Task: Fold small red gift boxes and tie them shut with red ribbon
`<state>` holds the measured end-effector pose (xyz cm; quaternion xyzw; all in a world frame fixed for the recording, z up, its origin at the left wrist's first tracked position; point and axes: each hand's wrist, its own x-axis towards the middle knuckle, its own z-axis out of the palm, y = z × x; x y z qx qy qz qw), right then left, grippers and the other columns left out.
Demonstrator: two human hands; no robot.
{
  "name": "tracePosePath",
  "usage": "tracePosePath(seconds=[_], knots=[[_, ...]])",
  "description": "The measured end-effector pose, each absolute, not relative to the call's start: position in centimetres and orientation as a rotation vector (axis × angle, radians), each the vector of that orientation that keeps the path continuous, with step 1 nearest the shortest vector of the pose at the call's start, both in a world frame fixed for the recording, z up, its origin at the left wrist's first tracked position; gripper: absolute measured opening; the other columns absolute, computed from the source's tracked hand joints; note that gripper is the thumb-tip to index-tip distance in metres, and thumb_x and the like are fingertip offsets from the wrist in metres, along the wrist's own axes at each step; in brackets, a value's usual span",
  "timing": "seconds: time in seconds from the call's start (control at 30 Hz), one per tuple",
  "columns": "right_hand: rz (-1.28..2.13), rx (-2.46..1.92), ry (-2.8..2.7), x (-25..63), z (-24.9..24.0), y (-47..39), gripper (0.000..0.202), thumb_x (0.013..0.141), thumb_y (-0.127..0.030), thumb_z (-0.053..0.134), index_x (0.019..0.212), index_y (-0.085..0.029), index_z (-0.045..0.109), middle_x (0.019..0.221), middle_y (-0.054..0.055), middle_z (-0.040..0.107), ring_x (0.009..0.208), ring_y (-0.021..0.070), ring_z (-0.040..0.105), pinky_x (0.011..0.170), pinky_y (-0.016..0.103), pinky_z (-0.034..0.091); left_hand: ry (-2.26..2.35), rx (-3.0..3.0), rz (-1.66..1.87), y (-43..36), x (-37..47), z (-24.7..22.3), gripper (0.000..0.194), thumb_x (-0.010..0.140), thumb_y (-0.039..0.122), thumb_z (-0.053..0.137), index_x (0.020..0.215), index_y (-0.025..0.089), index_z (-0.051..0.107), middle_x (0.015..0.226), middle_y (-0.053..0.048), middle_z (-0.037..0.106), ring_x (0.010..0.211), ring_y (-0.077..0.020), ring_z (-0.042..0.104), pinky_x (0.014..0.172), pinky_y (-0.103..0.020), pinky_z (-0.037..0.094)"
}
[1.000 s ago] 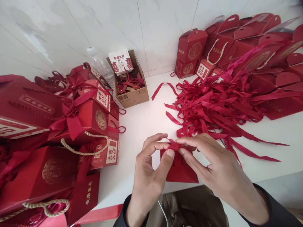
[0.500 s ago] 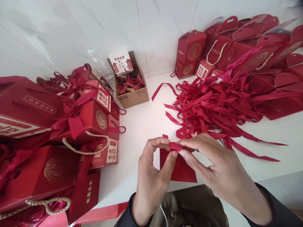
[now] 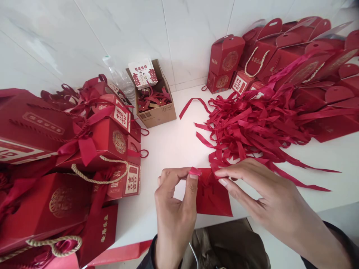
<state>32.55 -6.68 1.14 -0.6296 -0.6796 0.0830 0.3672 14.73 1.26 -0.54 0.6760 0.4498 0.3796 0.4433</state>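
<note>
My left hand (image 3: 179, 203) pinches one end of a red ribbon (image 3: 195, 171) between thumb and forefinger. My right hand (image 3: 260, 196), also closed in a pinch, grips red ribbon at its fingertips, a short gap to the right. Below and between them lies a red gift box (image 3: 214, 200) at the table's front edge, its upper part partly behind the fingers. Ribbon shows over the box's top; how it is looped cannot be made out. Just beyond my right hand spreads a tangled pile of red ribbons (image 3: 246, 127).
Finished-looking red gift boxes (image 3: 109, 140) with bows and rope handles crowd the left. A cardboard carton (image 3: 161, 116) holding printed cards and ribbon pieces stands near the tiled wall, beside a clear plastic bottle (image 3: 119, 76). More red boxes (image 3: 273, 56) are stacked at the back right.
My hands have moved apart from a shared pinch on the ribbon, the left one going left with a ribbon end. More of the red box's top now shows between them.
</note>
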Motion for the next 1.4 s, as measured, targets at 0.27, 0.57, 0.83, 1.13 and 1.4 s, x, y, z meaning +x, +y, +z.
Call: tracePosePath(seconds=[0.27,0.57,0.83,1.13,1.4], knots=[[0.141,-1.565,-1.897,32.8,1.4,-6.9,0.022,0.107,-0.009,0.052,0.118,-0.025,0.062,0.100,0.004,0.069,0.091,0.0229,0.065,0.085,0.042,0.053,0.963,1.437,0.760,1.4,14.9,1.1,0.023,0.104,0.041,0.061,0.097,0.023,0.072,0.091,-0.003,0.081,0.080,-0.0158,0.072,0.075,-0.028,0.053],[0.504,-1.568,-1.665,31.8,2.3,-6.7,0.026,0.105,-0.022,0.059,0.128,-0.033,0.058,0.104,-0.005,0.077,0.093,0.0134,0.075,0.085,0.024,0.061,0.916,1.537,0.630,1.8,15.6,1.6,0.017,0.099,0.026,0.065,0.101,0.023,0.081,0.089,0.000,0.082,0.081,-0.0136,0.075,0.074,-0.020,0.057],[0.343,-1.600,-1.576,31.7,1.7,-5.7,0.017,0.104,-0.023,0.061,0.119,-0.031,0.065,0.109,-0.001,0.080,0.095,0.0184,0.077,0.093,0.036,0.063,0.834,1.636,0.471,1.9,15.1,1.6,0.024,0.102,0.029,0.058,0.110,0.023,0.079,0.080,-0.001,0.072,0.071,-0.0158,0.061,0.066,-0.027,0.050],[0.409,-1.647,-1.588,32.1,1.3,-5.3,0.022,0.107,-0.029,0.059,0.128,-0.028,0.066,0.115,0.002,0.076,0.107,0.0199,0.073,0.094,0.036,0.060,0.868,1.544,0.499,2.4,15.4,1.1,0.038,0.102,0.043,0.059,0.073,0.019,0.066,0.067,0.000,0.063,0.063,-0.0129,0.052,0.060,-0.025,0.042],[0.480,-1.647,-1.434,32.2,1.1,-5.6,0.011,0.105,-0.028,0.062,0.112,-0.033,0.069,0.104,-0.003,0.075,0.094,0.0155,0.071,0.081,0.028,0.059,0.856,1.493,0.570,2.7,15.6,1.2,0.039,0.104,0.041,0.057,0.075,0.020,0.074,0.069,-0.002,0.070,0.064,-0.0135,0.059,0.065,-0.026,0.049]])
